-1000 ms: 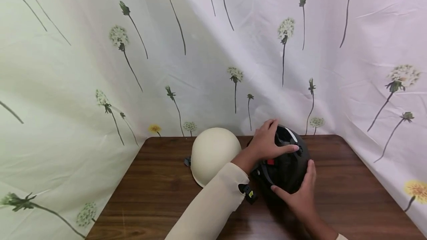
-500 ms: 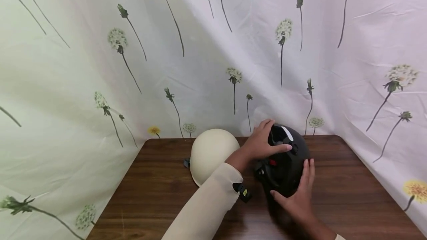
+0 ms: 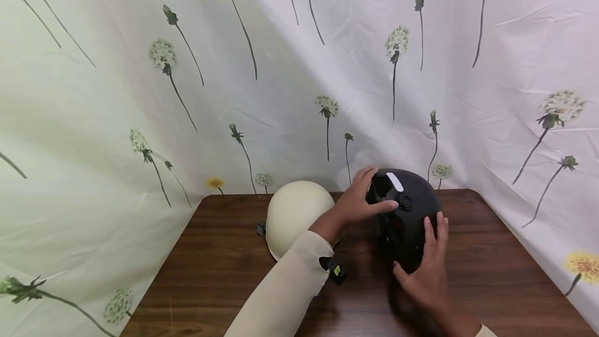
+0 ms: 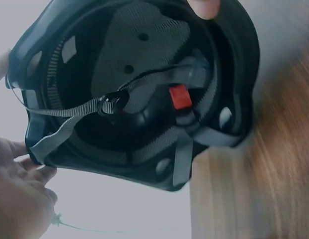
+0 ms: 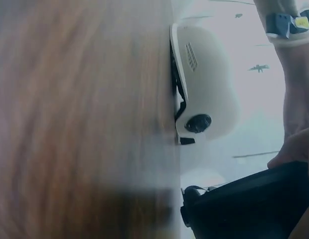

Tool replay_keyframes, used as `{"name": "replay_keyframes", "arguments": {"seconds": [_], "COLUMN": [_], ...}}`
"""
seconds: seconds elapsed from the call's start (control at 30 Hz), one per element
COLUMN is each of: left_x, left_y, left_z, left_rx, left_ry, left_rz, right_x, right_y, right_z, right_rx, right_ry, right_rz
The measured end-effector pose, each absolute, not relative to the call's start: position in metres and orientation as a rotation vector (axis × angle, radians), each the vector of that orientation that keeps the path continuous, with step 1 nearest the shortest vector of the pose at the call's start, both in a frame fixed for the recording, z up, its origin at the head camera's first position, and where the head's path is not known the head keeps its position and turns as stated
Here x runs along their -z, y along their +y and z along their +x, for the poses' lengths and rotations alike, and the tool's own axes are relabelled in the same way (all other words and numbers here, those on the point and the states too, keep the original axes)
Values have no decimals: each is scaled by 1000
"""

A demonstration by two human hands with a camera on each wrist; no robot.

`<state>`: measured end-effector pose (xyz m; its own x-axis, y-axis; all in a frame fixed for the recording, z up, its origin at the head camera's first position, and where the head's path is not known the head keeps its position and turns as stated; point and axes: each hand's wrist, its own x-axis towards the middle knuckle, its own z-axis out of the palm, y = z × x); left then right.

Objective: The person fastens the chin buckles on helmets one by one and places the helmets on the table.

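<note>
Both hands hold a black helmet (image 3: 414,191) on the right side of the head view. The left hand (image 3: 357,199) grips its left upper edge, thumb across the shell near a round black fitting. The right hand (image 3: 428,269) grips the near right side with fingers spread over the shell. In the left wrist view the helmet's open underside shows grey padding (image 4: 139,45), dark chin straps (image 4: 70,110) and a red buckle part (image 4: 180,96). The helmet is tilted, its far side hidden. Close to the left forearm sits a cream helmet (image 3: 297,217), dome up.
Underneath is a dark brown wooden table (image 3: 220,274). A white curtain (image 3: 290,98) printed with dandelions hangs behind and at both sides. A small black device with a yellow mark (image 3: 334,270) is worn at the left wrist.
Both hands have turned the black helmet so that its shell faces up more and its inside is mostly hidden in the head view. The cream helmet stays in place.
</note>
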<state>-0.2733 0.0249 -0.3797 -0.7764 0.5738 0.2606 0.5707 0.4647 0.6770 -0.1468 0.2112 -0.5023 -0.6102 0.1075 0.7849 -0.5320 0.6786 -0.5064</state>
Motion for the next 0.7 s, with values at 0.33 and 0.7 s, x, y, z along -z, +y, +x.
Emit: {"name": "replay_keyframes", "arguments": {"seconds": [0.33, 0.7], "left_x": [394, 410], "left_y": [14, 9], "left_z": [-276, -279], "left_rx": [-1339, -1488], "left_ry": [2641, 2527], "left_rz": [1009, 966], "right_x": [498, 496], "right_y": [224, 235], "right_z": [-150, -153], "right_rx": [-833, -724], "right_ry": [-2103, -2100], "right_rz": [345, 453]}}
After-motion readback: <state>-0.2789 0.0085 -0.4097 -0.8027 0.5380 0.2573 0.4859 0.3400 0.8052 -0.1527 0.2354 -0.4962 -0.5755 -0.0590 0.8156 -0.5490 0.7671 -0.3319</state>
